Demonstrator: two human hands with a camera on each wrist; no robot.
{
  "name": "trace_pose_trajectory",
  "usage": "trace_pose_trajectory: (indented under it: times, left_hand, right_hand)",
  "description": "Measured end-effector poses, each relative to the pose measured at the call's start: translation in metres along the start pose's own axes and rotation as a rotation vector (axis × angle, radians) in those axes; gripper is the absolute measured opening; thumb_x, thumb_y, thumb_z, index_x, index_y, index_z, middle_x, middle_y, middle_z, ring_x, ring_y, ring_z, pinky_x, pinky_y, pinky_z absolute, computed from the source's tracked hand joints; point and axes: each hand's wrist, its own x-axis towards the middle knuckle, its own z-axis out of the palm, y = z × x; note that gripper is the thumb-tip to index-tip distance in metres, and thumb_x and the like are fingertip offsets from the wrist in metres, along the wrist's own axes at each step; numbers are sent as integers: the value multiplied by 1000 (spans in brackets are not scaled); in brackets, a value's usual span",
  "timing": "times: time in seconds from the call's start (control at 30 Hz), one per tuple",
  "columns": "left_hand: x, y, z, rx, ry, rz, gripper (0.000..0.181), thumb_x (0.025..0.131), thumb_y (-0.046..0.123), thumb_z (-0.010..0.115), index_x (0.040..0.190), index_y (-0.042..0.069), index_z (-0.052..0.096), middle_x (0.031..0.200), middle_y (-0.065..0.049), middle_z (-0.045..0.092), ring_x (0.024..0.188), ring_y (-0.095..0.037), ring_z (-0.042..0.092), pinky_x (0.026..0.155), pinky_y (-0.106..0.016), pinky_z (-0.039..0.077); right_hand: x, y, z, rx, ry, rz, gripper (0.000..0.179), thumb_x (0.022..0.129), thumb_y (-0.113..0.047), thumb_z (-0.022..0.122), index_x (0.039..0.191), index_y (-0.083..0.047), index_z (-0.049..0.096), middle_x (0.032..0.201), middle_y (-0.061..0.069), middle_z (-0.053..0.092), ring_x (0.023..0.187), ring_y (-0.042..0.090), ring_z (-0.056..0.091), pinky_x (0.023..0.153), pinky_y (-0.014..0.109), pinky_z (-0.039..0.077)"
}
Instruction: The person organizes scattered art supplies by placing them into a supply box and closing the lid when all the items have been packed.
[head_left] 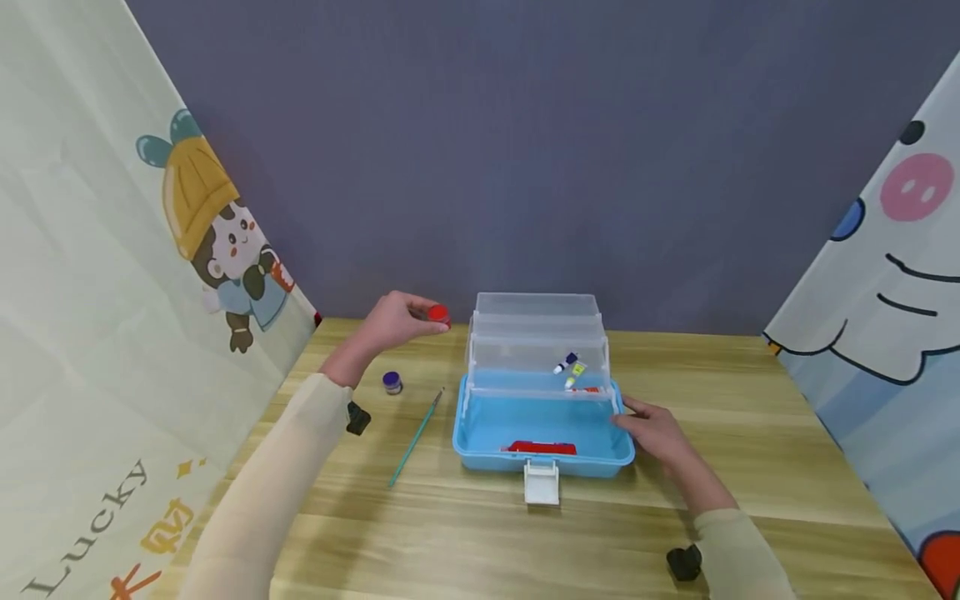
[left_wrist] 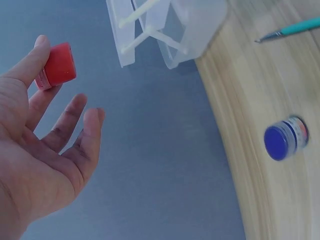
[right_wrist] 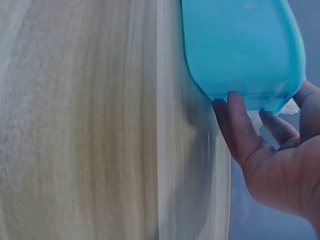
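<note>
A small paint jar with a red lid (head_left: 438,315) is up in the air, pinched between thumb and fingers of my left hand (head_left: 393,322). The left wrist view shows the red jar (left_wrist: 60,65) at the fingertips, the other fingers loosely bent. My right hand (head_left: 654,427) holds the right end of a light blue box (head_left: 468,457), its thumb at the rim and fingers against the outer wall (right_wrist: 245,55). The box stands with its clear trays (head_left: 536,329) raised at the back. Inside lies a red tube (head_left: 543,448); small paint tubes (head_left: 575,374) show in a tray.
Left of the box, a paint jar with a purple-blue lid (head_left: 392,382) stands on the wooden table (head_left: 720,375). A teal paintbrush (head_left: 415,440) lies between that jar and the box. The white latch (head_left: 542,483) hangs down in front. A dark wall (head_left: 525,150) rises behind.
</note>
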Motion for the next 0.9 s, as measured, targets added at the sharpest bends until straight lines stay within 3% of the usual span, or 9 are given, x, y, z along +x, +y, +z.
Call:
trace_pose_trajectory:
  times: [0.33, 0.67, 0.9]
  left_hand:
    - [25, 9, 19, 46, -1, 12, 64, 76, 51, 80, 128, 15, 65, 116, -5, 59, 78, -24, 55, 60, -35, 49]
    - [42, 24, 39, -4, -7, 30, 58, 77, 47, 80, 124, 15, 68, 115, -1, 58, 84, -20, 60, 65, -35, 54]
    - [51, 26, 48, 34, -15, 29, 63, 76, 48, 80, 128, 15, 65, 129, -5, 53, 92, -20, 56, 67, -35, 53]
  right_hand:
    - [-2, 0, 4, -5, -6, 9, 66, 93, -28, 65, 148, -2, 38, 130, 29, 52, 102, 30, 62, 80, 41, 57]
    - [-4, -1, -1, -9, 10, 1, 68, 92, -28, 66, 148, -2, 38, 124, 27, 57, 94, 25, 63, 75, 36, 57]
    - [-1, -2, -2, -23, 4, -2, 69, 92, -29, 66, 148, -3, 38, 124, 26, 57, 92, 24, 62, 73, 35, 57]
